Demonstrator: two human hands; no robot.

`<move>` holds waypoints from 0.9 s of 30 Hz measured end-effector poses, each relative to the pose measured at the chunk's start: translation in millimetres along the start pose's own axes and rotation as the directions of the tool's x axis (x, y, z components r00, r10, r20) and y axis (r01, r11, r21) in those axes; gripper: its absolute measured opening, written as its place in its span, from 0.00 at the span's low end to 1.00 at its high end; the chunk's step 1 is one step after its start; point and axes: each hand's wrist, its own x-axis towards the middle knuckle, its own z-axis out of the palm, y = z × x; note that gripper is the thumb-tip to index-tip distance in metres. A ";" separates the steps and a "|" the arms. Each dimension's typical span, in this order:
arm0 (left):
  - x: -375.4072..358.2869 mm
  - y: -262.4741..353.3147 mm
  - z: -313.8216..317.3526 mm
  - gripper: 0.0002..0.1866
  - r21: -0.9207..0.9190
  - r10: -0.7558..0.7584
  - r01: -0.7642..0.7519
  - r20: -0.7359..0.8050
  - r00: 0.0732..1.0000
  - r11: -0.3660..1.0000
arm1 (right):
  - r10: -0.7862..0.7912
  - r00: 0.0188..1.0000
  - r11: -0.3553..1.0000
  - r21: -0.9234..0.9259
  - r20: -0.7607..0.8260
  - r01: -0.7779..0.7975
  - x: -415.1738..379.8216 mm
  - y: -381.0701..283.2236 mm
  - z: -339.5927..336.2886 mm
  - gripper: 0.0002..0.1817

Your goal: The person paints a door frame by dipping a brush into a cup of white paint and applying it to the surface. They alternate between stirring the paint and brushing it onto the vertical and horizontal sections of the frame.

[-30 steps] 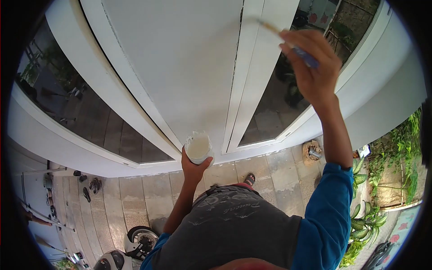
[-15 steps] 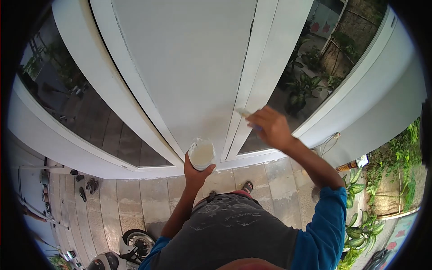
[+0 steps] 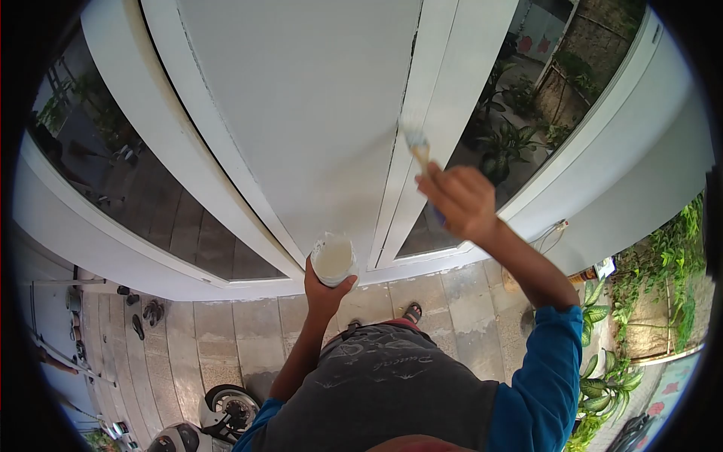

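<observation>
My right hand (image 3: 461,200) is closed round the handle of a paintbrush (image 3: 418,145). Its bristles are whitish and point up at the white frame (image 3: 401,162) on the right side of the grey door panel (image 3: 301,90). In my left hand (image 3: 325,292) is a white plastic tub of paint (image 3: 334,258), fingers and thumb wrapped round its side. Pale paint shows inside the tub, and smears coat its rim. The tub is held low, in front of the panel's bottom end.
Dark glass panes (image 3: 169,196) flank the panel on both sides. Stone tiles (image 3: 260,331) make up the floor, with a motorbike (image 3: 226,414) at lower left and sandals (image 3: 153,313) near the wall. Leafy plants (image 3: 606,388) stand on the right.
My right hand has shifted a little, and the paintbrush has swung upward along the frame, its bristles now higher. My left hand keeps the tub in nearly the same place.
</observation>
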 end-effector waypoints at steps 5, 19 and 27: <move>-0.9 5.5 -1.6 0.42 -0.031 0.002 -0.002 0.000 1.000 1.000 | 0.217 0.930 0.909 0.288 0.295 -0.303 -45.0 -41.9 26.5 0.11; -4.3 6.4 0.3 0.42 0.001 0.000 -0.001 0.023 1.000 1.000 | -0.021 0.966 0.999 -0.039 -0.258 0.012 83.0 65.9 -57.3 0.17; -5.0 5.4 -1.6 0.43 -0.026 0.027 -0.027 0.008 1.000 0.999 | 0.180 0.919 0.908 0.301 0.352 -0.293 -57.2 -40.1 25.1 0.12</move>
